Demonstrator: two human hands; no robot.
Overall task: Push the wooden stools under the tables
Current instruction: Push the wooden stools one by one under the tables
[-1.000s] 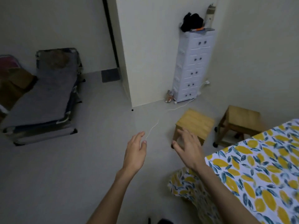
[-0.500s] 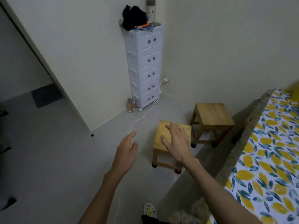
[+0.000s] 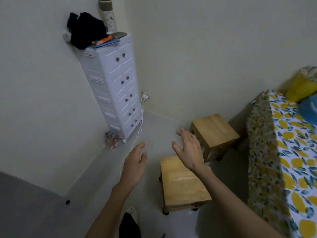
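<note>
Stools: near stool (image 3: 181, 182) on floor at 5 o'clock of right hand (image 3: 188, 150), far stool (image 3: 214, 133) at 2 o'clock, just beside table (image 3: 281, 152); neither under it. Right hand nearer, spread open, empty, above near stool; left hand (image 3: 135, 164) open, empty, at 9 o'clock. Push goes toward 3 o'clock

Near stool (image 3: 181, 182) left of table (image 3: 291, 152); far stool (image 3: 214, 129) behind.

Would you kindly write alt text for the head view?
Two open hands, left hand and right hand, reach over two wooden stools, near stool and far stool, on the floor beside a table under a lemon-print cloth. A white drawer tower fills the corner.
</note>
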